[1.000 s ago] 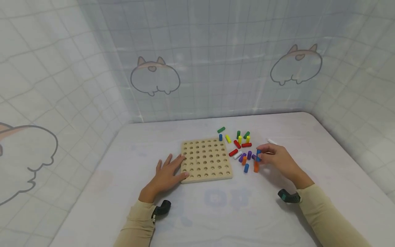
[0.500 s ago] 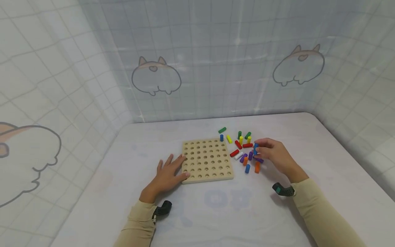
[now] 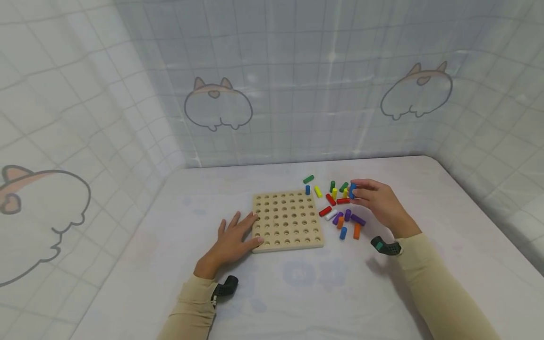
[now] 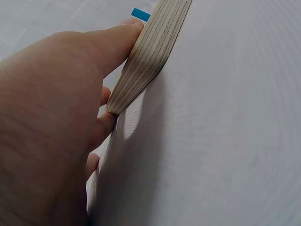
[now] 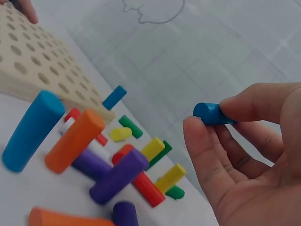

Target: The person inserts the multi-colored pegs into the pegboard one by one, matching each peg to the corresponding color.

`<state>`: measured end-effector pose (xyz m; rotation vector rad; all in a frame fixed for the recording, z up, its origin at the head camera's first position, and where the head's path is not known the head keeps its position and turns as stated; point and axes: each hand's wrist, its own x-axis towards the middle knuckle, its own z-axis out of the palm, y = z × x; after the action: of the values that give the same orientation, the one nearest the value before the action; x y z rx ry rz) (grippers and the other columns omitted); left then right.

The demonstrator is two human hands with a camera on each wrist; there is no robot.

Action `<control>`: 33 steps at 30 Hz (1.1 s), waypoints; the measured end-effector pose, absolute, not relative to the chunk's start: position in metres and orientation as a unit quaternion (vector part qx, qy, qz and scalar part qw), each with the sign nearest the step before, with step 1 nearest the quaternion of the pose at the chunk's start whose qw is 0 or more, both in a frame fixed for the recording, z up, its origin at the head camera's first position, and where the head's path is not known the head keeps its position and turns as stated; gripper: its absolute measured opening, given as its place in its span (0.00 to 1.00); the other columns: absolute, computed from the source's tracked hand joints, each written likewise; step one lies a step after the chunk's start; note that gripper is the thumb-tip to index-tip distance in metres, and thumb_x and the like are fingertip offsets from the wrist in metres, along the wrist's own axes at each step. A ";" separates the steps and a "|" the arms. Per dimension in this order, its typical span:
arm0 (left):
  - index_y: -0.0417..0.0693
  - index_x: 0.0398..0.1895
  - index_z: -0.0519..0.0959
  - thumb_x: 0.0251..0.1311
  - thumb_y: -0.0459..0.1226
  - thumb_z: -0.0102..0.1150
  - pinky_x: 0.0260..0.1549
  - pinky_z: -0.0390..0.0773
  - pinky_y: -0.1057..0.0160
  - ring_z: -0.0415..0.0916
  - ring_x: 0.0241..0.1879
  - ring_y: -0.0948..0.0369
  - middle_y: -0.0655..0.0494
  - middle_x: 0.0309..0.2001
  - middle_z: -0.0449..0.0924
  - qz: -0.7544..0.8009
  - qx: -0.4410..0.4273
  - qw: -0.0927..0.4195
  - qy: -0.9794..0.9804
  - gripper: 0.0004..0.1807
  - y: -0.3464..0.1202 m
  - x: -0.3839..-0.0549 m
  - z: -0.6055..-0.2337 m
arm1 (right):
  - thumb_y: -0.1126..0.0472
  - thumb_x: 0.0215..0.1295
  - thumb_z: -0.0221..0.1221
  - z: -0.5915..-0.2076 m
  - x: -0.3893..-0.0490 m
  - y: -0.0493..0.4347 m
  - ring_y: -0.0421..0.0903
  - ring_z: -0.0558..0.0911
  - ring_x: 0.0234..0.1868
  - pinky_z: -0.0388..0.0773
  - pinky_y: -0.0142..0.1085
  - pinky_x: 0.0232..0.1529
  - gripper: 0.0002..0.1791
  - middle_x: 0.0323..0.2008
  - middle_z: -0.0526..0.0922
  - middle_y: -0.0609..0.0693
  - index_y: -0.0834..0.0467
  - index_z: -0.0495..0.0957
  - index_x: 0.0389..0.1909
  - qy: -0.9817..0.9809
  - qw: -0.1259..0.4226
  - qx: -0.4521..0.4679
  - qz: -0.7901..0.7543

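My left hand (image 3: 233, 243) lies spread at the left side of the wooden pegboard (image 3: 289, 222), with thumb and a fingertip touching its edge. In the left wrist view, the thumb (image 4: 120, 40) rests on the board's layered edge (image 4: 146, 56). My right hand (image 3: 380, 203) pinches a blue peg (image 5: 207, 113) between thumb and fingers, raised beside the yellow and green pegs. Another blue peg (image 3: 308, 190) stands upright at the board's far right corner. The board's other visible holes hold no pegs.
Right of the board are scattered pegs: red (image 3: 325, 211), white (image 3: 331, 215), purple (image 3: 358, 219), orange (image 3: 357, 231), blue (image 3: 343, 233), yellow (image 3: 318, 191) and green (image 3: 309, 179). Some stand upright, others lie flat. A patterned curtain (image 3: 297, 118) hangs behind the white-covered table (image 3: 289, 293).
My right hand has carried the blue peg away from me, from beside the orange and purple pegs to the yellow and green ones. The left hand stays on the board.
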<state>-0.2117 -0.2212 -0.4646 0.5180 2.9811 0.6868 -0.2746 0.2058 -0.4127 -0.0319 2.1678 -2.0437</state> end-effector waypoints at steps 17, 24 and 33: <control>0.57 0.80 0.56 0.66 0.64 0.52 0.69 0.27 0.33 0.36 0.78 0.44 0.56 0.78 0.54 0.213 0.160 0.027 0.963 0.44 -0.219 -0.210 -0.461 | 0.61 0.74 0.58 -0.407 -0.315 0.172 0.54 0.74 0.64 0.72 0.44 0.64 0.28 0.65 0.70 0.60 0.60 0.66 0.72 0.686 0.120 0.009 -0.718; 0.57 0.80 0.56 0.65 0.65 0.52 0.69 0.26 0.34 0.35 0.78 0.45 0.57 0.78 0.54 0.219 0.156 0.032 0.963 0.45 -0.220 -0.208 -0.458 | 0.62 0.74 0.58 -0.402 -0.328 0.156 0.52 0.79 0.58 0.74 0.44 0.62 0.27 0.62 0.73 0.62 0.62 0.66 0.70 0.672 0.119 -0.013 -0.731; 0.56 0.80 0.56 0.66 0.63 0.53 0.69 0.26 0.34 0.35 0.78 0.44 0.56 0.78 0.53 0.216 0.161 0.032 0.962 0.44 -0.218 -0.210 -0.458 | 0.64 0.73 0.58 -0.403 -0.345 0.137 0.56 0.80 0.57 0.77 0.44 0.59 0.26 0.59 0.73 0.64 0.67 0.67 0.68 0.713 0.134 -0.028 -0.687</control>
<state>-0.2098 -0.2182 -0.4583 0.4953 2.9635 0.6657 -0.3450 0.1372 -0.4027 -0.0804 2.0680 -1.9917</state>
